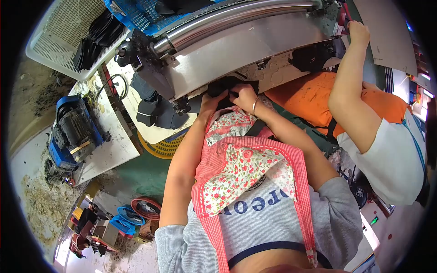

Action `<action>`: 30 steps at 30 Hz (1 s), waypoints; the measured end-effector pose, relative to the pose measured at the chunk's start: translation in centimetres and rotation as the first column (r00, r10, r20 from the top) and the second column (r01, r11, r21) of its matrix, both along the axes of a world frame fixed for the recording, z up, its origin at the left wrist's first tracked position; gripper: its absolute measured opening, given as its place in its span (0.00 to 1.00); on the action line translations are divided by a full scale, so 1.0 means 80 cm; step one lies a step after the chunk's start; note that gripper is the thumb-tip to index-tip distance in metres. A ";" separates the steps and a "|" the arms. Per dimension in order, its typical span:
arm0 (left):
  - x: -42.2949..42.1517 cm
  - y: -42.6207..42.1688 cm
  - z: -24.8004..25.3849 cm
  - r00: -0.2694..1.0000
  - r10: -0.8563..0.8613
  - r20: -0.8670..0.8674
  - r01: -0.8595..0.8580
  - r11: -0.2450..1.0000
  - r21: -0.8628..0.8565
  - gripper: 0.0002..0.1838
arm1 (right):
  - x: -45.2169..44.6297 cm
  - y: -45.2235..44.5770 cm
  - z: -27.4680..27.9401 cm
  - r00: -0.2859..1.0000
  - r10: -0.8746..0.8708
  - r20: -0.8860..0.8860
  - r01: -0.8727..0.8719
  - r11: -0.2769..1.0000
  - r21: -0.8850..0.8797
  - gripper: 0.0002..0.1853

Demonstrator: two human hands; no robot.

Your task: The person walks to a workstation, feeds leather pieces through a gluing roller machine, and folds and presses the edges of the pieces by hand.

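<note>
Black material (224, 85) lies at the front edge of the machine's table, close to the apron. My left hand (214, 101) has its fingers bent against the left side of this material. On its right side, my right hand (245, 94), with a bracelet at the wrist, pinches the material between curled fingers. The two hands are a short way apart, just below the machine's metal plate (246, 45). Left of them, dark cut pieces (170, 116) lie on the white table (132, 98).
A co-worker's hand (358, 32) is at the machine's right end; their orange apron (300, 98) is close by. A white basket (54, 59) with black pieces stands upper left. Below it is a blue motor-like machine (73, 132). A yellow basket (166, 148) sits under the table.
</note>
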State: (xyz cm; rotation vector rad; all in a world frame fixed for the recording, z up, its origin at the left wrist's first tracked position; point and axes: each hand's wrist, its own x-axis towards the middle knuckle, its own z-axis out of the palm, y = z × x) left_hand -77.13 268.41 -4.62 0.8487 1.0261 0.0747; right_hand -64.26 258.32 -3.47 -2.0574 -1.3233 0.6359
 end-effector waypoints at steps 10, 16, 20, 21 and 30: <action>-0.006 -0.002 -0.004 0.970 0.126 0.207 -0.079 0.971 -0.224 0.16 | 0.005 -0.011 0.000 0.934 -0.303 -0.189 0.290 0.952 -0.095 0.13; -0.006 -0.006 -0.022 0.974 0.209 0.087 -0.201 0.975 -0.092 0.16 | 0.067 -0.059 -0.034 0.283 -0.931 -0.231 0.949 0.307 -0.071 0.11; 0.003 -0.003 -0.012 0.996 0.086 0.005 -0.086 0.996 -0.036 0.16 | 0.018 -0.026 0.024 0.906 -0.394 0.154 0.399 0.917 -0.007 0.11; 0.004 -0.005 -0.015 0.994 0.102 0.051 -0.098 0.993 -0.061 0.16 | 0.009 -0.020 0.016 0.969 -0.244 0.042 0.242 0.969 0.054 0.14; 0.002 -0.002 0.016 0.997 0.024 0.073 -0.022 0.999 -0.027 0.19 | 0.008 -0.006 0.011 0.993 -0.070 -0.092 0.060 0.993 -0.105 0.15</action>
